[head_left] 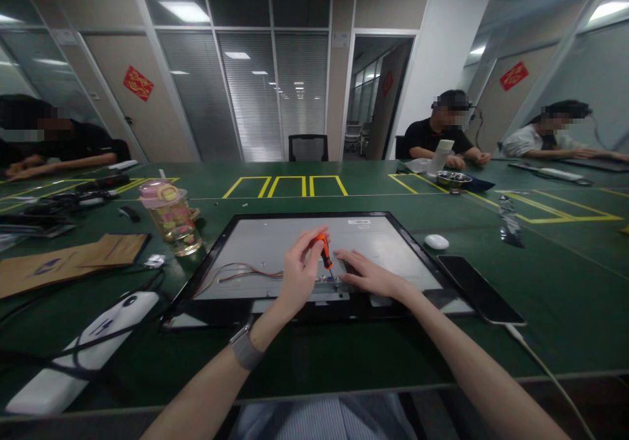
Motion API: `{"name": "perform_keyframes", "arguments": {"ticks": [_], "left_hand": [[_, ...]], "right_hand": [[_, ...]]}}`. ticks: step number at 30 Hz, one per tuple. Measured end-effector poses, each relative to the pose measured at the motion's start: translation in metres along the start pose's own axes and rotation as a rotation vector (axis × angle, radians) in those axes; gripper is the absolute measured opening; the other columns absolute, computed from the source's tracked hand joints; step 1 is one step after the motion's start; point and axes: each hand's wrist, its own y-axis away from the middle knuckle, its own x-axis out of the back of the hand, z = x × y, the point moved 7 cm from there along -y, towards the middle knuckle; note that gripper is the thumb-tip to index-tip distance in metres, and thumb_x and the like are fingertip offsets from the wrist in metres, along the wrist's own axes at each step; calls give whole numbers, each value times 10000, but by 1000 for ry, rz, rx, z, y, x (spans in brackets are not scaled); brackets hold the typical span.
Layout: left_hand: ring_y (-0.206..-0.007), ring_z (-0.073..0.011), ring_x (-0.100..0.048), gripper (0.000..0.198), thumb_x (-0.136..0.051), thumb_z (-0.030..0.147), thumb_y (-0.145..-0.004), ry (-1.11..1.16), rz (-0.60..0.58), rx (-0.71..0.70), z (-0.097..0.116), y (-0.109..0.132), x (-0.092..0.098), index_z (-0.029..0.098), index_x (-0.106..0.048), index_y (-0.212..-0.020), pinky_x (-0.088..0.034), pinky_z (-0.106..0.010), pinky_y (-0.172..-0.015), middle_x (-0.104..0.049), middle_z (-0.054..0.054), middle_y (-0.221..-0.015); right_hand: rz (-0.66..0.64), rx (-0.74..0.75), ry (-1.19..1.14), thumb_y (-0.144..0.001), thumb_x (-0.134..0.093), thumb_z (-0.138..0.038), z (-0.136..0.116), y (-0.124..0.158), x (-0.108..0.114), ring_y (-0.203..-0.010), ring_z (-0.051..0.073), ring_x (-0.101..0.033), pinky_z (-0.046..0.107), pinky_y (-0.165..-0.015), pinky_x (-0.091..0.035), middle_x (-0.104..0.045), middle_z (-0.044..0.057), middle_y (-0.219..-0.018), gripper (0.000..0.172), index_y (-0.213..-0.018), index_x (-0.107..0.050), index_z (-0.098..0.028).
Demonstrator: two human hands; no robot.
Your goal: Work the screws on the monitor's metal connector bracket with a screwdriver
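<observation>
The left hand (299,276) grips an orange screwdriver (324,251), right hand (369,275) rests open on the panel (265,240), between bottle (171,220) and phone (479,289).

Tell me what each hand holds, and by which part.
Left hand grips the small orange-handled screwdriver by its handle; right hand holds nothing, lying flat on the grey panel.

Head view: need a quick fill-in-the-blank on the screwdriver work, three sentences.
1. The left hand holds a screwdriver with an ___ handle.
2. The right hand lies flat on the panel, holding ___.
3. The black phone lies on the table to the ___ of the panel.
Missing words: orange; nothing; right.
</observation>
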Motion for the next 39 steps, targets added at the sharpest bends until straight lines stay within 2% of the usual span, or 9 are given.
{"name": "perform_keyframes", "arguments": {"ticks": [4,8,10,14,18,21,26,32,39], "left_hand": [[-842,-145,-570,143,-617,253,-834,-97,90,-44,2,1,6,198,-703,-933,-468,-271,-801,-562,-42,-902],[-984,-162,-589,292,-418,235,-936,-19,43,-18,3,0,5,200,-660,-1095,-460,-294,-874,-603,-74,-1056],[-933,-154,-604,284,-443,240,-929,2,21,-5,2,0,3,194,-637,-1132,-470,-286,-841,-622,-64,-1009],[-850,-138,-578,185,-595,265,-855,-99,98,-30,2,1,8,201,-694,-998,-464,-262,-800,-564,-34,-905],[-990,-161,-585,278,-438,259,-936,-41,71,-5,1,2,6,209,-668,-1085,-450,-295,-898,-578,-70,-1087],[-941,-164,-604,299,-434,266,-939,30,17,26,-1,2,3,190,-621,-1160,-467,-308,-869,-619,-77,-1046],[-844,-147,-568,151,-607,282,-847,-93,88,-32,0,1,7,195,-702,-927,-458,-267,-794,-570,-40,-896],[-967,-165,-614,298,-391,265,-955,11,37,34,-2,2,2,197,-613,-1142,-459,-311,-877,-625,-77,-1086],[-797,-138,-555,184,-549,276,-882,-117,108,-30,3,1,8,202,-705,-946,-456,-262,-752,-558,-34,-869]], "right_hand": [[-1,10,-1,-945,-410,-512,-2,1,1,-1374,266,-306,486,-1161,-109,-378,101,-1479,569,-1418,-361,-199],[3,-1,-9,-944,-411,-510,-4,1,2,-1370,278,-308,493,-1158,-119,-387,99,-1474,552,-1400,-386,-201],[0,-9,-12,-939,-414,-518,-4,1,2,-1373,284,-300,492,-1160,-113,-382,106,-1476,571,-1405,-380,-190],[-6,-3,-14,-939,-413,-510,-3,1,2,-1375,281,-298,491,-1160,-110,-389,108,-1470,570,-1408,-370,-189],[-6,14,-8,-946,-413,-498,-4,1,2,-1371,268,-308,486,-1162,-116,-387,105,-1472,546,-1396,-379,-192],[-6,4,-4,-949,-409,-501,-3,1,2,-1376,264,-300,490,-1163,-106,-377,102,-1479,547,-1401,-374,-194],[-9,2,-6,-946,-406,-506,-3,1,1,-1374,268,-303,488,-1164,-97,-387,105,-1473,570,-1419,-355,-191],[-9,-4,2,-947,-403,-518,-4,1,1,-1379,272,-294,488,-1164,-109,-367,107,-1485,571,-1408,-372,-181],[-6,-6,4,-946,-406,-510,-4,1,2,-1379,266,-296,487,-1165,-102,-369,103,-1485,577,-1423,-357,-190]]}}
